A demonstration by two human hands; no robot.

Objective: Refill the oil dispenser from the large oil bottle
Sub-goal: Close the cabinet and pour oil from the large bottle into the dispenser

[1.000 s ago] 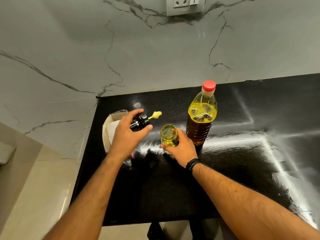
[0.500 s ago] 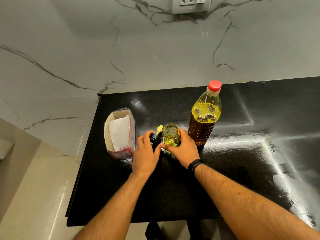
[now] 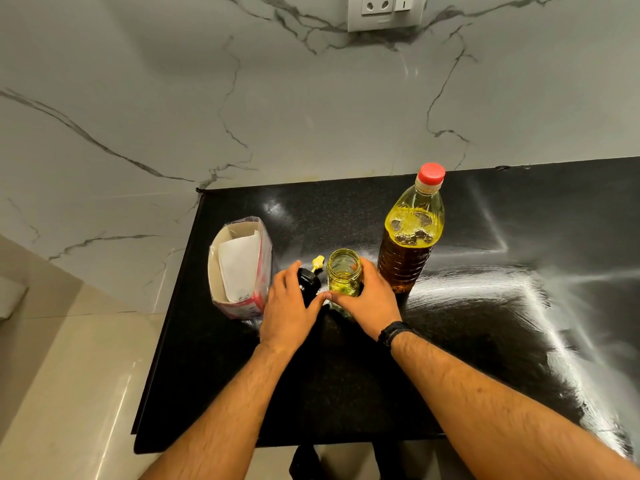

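The oil dispenser (image 3: 343, 276) is a small open glass jar with a little yellow oil, standing on the black counter (image 3: 346, 393). My right hand (image 3: 367, 299) grips it from the near right side. Its black cap with a yellow spout (image 3: 310, 277) sits on the counter just left of the jar, and my left hand (image 3: 289, 306) holds it, fingers curled over the top. The large oil bottle (image 3: 412, 233), with its red cap on, stands upright right behind and to the right of the jar.
An open cardboard carton (image 3: 239, 268) with white paper inside stands to the left of my left hand, near the counter's left edge. A marble wall with a socket plate (image 3: 384, 10) rises behind. The counter's right part shows bright glare.
My left hand has carried the cap down from the air at the left and set it on the counter beside the jar. My right hand stays on the jar.
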